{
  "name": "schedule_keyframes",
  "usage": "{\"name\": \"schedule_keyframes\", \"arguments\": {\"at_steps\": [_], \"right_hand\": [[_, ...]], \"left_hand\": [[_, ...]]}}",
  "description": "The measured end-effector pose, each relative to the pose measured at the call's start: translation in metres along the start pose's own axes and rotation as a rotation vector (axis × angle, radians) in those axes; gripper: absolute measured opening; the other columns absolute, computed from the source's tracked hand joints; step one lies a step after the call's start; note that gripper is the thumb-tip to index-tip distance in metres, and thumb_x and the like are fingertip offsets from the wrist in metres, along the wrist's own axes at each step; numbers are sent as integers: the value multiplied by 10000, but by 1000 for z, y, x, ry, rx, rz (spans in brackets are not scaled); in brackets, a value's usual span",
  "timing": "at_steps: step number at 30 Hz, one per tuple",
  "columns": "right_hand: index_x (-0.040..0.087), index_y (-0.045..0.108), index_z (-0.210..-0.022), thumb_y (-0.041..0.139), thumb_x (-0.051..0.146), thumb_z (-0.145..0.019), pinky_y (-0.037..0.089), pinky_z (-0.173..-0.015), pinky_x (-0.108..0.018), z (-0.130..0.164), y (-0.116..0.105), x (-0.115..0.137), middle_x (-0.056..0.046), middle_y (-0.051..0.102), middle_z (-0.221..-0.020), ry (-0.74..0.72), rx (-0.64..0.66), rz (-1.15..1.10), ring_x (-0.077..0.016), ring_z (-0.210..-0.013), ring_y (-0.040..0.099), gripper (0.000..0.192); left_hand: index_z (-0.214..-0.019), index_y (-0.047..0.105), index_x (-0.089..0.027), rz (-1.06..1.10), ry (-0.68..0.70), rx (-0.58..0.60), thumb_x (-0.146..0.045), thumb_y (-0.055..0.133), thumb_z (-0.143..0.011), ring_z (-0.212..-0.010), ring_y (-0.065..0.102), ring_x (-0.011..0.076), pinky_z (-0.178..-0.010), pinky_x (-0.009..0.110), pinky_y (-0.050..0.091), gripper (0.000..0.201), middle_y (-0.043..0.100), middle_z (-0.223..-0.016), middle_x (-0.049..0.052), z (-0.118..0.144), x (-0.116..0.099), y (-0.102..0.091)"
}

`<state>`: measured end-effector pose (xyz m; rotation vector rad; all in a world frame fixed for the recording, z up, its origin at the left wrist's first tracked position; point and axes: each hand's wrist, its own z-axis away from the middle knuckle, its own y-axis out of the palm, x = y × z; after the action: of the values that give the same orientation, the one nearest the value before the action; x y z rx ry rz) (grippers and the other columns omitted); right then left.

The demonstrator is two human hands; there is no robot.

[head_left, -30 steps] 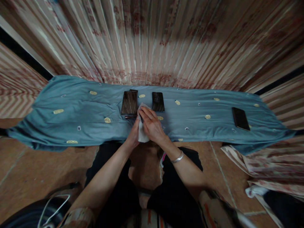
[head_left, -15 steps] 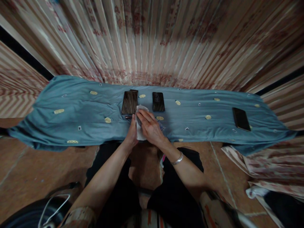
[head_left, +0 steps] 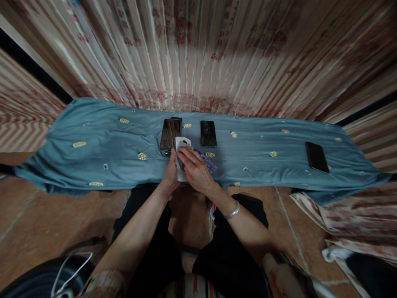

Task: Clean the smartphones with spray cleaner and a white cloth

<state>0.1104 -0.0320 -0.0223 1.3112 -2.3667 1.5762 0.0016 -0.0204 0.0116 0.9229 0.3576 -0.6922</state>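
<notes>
Near the table's front edge, my left hand [head_left: 170, 171] grips a white phone [head_left: 179, 142] by its left side, thumb along the edge. A dark round camera shows at the phone's top, so its back faces up. My right hand [head_left: 196, 169] is closed with its fingertips pressing a whitish wipe [head_left: 186, 147] onto that back; most of the wipe is hidden under the fingers. A blue-and-white patterned packet [head_left: 209, 162] lies partly beneath my right hand. Just beyond my left hand is a stack of dark phones [head_left: 170, 134].
Another dark phone [head_left: 208, 133] lies right of the stack, and one more phone [head_left: 316, 157] rests far right. A blue-green cloth [head_left: 77, 165] covers the narrow table. Pleated curtains [head_left: 198, 54] hang behind it. A black round object with a white cable [head_left: 71, 273] stands lower left.
My right hand has drawn slightly down with the wipe, uncovering the phone's top and round camera. More of the blue packet shows. The other phones stay in place.
</notes>
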Motion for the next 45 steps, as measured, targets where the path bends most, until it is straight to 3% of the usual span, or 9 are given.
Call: {"name": "schedule_keyframes", "arguments": {"at_steps": [6,10,17,22,31,35,45], "right_hand": [[77,660,-1462,402,73,-1016,504,-1251,-500,1,1,0,-161,652,-1534,-41,-15,26,-280,-1426,592,515],[82,669,-1453,386,59,-1010,510,-1250,-484,2,2,0,-159,667,-1515,-70,-14,13,-270,-1424,591,525],[59,632,-1489,362,60,-1021,485,-1263,-534,3,4,-3,-185,631,-1554,-62,-18,8,-293,-1458,559,540],[94,635,-1496,403,35,-1000,469,-1284,-477,4,6,-3,-156,634,-1558,-70,-5,-10,-270,-1467,556,551],[107,646,-1480,416,24,-976,500,-1256,-495,4,0,-11,-168,657,-1524,33,-3,2,-269,-1443,585,561],[113,645,-1488,409,19,-960,512,-1241,-524,5,-3,-13,-171,665,-1513,69,8,5,-279,-1410,610,586],[92,623,-1503,405,49,-998,475,-1277,-519,7,0,-2,-171,623,-1569,-3,-3,23,-284,-1477,558,552]], "left_hand": [[-1243,748,-117,37,6,-5,-354,378,-1136,-1069,799,206,-1018,251,586,452,827,-862,64,-1,0,-1],[-1044,786,-134,75,-1,9,-378,420,-1133,-846,797,151,-860,188,598,449,776,-729,26,-2,-2,-6],[-903,785,-175,89,-8,30,-361,414,-1123,-1039,799,215,-949,243,595,469,807,-804,71,-6,0,-6],[-970,797,-169,86,-23,19,-388,458,-1110,-1007,802,218,-909,238,599,427,804,-795,67,-5,-3,-8],[-1446,651,-103,93,-10,71,-424,303,-1138,-1132,778,232,-1064,329,582,565,842,-1073,103,-1,-7,2],[-1447,652,-73,98,6,87,-434,317,-1137,-1150,772,260,-1074,335,574,583,839,-1117,134,-1,-7,1],[-1441,668,-121,60,-37,88,-440,389,-1117,-1024,806,212,-982,274,615,533,846,-1059,92,-2,-6,0]]}}
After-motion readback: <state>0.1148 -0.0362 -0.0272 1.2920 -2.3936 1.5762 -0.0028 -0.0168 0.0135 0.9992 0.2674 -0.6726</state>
